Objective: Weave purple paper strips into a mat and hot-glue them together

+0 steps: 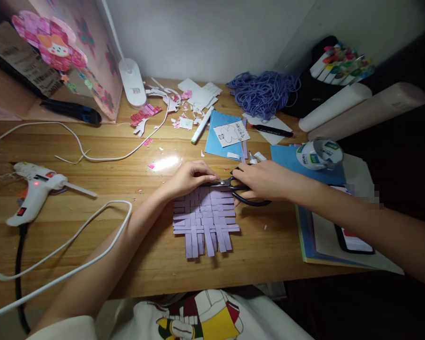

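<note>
Lilac woven paper [207,222] is lying at the centre of the frame, its loose strip ends fanning out along the lower and right edges. The left hand [191,180] is pinching at its top edge, thumb and fingers drawn together; the right hand [260,178] is grasping black-handled scissors [228,182], whose blades are running along that same edge towards the left fingertips.

Below the woven paper, open wood is reaching to the near edge of the surface [145,274], which is crossing the lower part of the frame. More wood is showing between the left forearm and the glue gun [33,193] at the left, though a white cable [118,202] is looping through that room. At the right, a paper stack [304,236] is lying under the right forearm. Above the hands, blue paper [216,137], pink scraps [147,112] and purple yarn [264,92] are crowding the far side.

The right forearm is covering the middle of a phone [356,243], and pixelation is blotting out a patch beside it. The left hand is hiding part of the woven paper's top edge, so its exact grip is proving hard to make out. The frame is cutting off a pink box [101,42] at upper left, and the lower right corner is sinking into darkness.
</note>
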`<state>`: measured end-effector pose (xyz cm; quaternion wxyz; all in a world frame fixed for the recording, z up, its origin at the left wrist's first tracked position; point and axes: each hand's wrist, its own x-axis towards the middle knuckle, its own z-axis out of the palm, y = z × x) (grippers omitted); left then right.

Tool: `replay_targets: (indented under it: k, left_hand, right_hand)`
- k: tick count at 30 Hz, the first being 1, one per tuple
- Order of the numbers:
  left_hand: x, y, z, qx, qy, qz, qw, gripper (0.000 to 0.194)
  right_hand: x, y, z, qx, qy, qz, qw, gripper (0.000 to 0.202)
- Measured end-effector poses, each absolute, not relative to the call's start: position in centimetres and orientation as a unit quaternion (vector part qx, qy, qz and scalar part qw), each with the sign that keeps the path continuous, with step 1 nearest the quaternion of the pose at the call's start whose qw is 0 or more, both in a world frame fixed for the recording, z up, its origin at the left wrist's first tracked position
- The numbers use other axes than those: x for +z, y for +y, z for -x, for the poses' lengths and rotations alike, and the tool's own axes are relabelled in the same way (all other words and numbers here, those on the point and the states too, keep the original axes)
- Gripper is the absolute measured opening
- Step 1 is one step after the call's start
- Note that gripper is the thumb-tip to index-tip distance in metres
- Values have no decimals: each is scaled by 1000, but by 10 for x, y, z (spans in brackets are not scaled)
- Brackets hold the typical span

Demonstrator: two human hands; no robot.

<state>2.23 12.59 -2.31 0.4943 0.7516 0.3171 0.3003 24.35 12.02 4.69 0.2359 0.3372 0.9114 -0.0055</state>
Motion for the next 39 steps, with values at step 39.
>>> replay_targets:
  k: [39]
  left_hand:
    - [21, 34, 24, 464, 466, -466, 592, 58]
  right_hand:
    - [1, 67, -275, 29, 648, -754, -102, 32]
